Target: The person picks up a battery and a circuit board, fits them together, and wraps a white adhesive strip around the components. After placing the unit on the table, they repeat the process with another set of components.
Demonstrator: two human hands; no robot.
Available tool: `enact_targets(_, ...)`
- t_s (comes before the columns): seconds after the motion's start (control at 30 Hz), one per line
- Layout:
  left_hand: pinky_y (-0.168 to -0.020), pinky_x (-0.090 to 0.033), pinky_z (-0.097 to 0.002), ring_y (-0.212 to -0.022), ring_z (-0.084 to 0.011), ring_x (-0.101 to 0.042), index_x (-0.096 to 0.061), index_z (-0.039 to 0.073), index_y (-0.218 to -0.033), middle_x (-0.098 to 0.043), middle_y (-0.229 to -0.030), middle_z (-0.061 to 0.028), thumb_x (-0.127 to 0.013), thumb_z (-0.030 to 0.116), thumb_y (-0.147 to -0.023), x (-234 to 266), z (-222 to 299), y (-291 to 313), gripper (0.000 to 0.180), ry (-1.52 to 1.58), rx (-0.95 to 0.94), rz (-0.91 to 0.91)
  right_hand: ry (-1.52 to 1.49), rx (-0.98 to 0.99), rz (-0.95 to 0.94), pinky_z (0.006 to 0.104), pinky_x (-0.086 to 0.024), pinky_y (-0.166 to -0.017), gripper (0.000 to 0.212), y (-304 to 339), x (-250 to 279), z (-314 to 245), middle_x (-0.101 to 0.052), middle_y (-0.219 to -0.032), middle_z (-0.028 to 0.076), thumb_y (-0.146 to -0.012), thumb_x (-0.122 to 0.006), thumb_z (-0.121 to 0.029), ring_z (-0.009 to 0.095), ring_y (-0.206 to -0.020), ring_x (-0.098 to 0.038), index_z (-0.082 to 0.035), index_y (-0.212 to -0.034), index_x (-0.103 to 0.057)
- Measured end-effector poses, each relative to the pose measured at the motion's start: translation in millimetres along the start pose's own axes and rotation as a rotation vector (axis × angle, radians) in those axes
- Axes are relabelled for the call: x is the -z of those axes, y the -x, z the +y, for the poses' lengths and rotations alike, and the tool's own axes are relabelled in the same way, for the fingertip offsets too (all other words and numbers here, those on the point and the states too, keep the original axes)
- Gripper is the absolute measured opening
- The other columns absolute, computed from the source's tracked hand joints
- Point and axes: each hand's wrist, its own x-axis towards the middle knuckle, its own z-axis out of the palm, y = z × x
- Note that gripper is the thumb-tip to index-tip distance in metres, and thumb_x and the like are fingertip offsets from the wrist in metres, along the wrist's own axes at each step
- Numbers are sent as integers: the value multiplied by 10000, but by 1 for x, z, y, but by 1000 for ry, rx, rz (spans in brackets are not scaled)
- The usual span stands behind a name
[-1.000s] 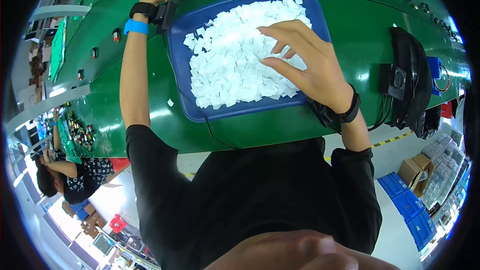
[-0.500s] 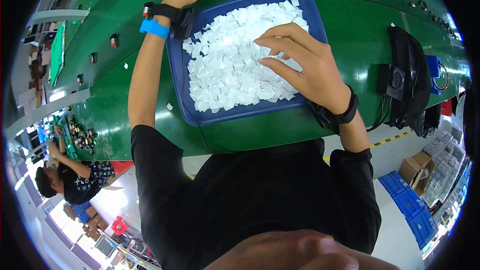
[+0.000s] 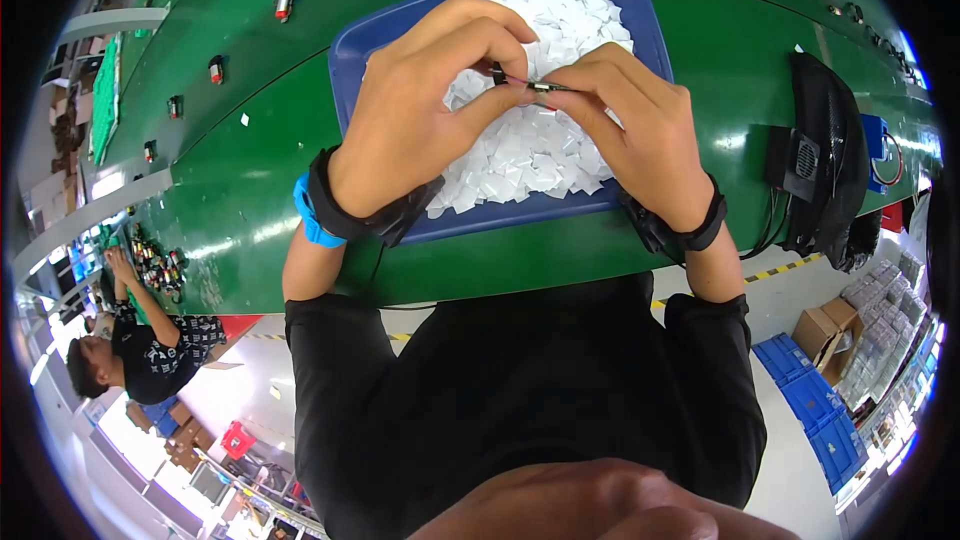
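Note:
Above a blue tray (image 3: 652, 25) heaped with small white square pieces (image 3: 510, 155), my two hands meet. Between my left hand (image 3: 420, 100) and my right hand (image 3: 635, 105) is a small circuit board (image 3: 541, 87), dark with a thin wire and a hint of red below it. Both hands pinch it with thumb and fingers, the left at its left end, the right at its right end. My fingers hide most of the board, and whether a white piece is also in the right fingers cannot be made out.
Red-and-black small electronic assemblies (image 3: 285, 5) dot the green table (image 3: 250, 240), several along its far side. To the right lie a black bag (image 3: 830, 155) and a black box with a fan grille (image 3: 795, 162). At left, a co-worker (image 3: 150, 350) sits by a pile of assemblies (image 3: 158, 265).
My left hand has come from the far left table back over the tray, bringing the small circuit board. My right fingers, earlier apart over the white pieces, have closed on the board.

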Motion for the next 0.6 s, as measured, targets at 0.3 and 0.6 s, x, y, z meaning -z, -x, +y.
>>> enact_targets(0.3, -867, -538, -313, -995, -221, -649, -679, 52, -1001, -654, -1172, -106, -736, -57, -758, 3, 0, -1, 272, -415, -385, 106, 74, -104, 82, 275, -542, -583, 158, 1, -1, -8, -698, -917, 94, -852, -734, 30, 206, -710, -686, 1, -998, -683)
enact_targets(0.6, -731, -533, -289, -915, -139, -645, -627, 18, -1115, -668, -1065, -64, -693, 208, -959, 3, -22, -3, 255, 597, 391, -199, 113, 95, 141, 252, -566, -610, 171, -1, 3, 4, -728, -992, 105, -849, -749, 19, 184, -759, -721, 8, -1010, -692)
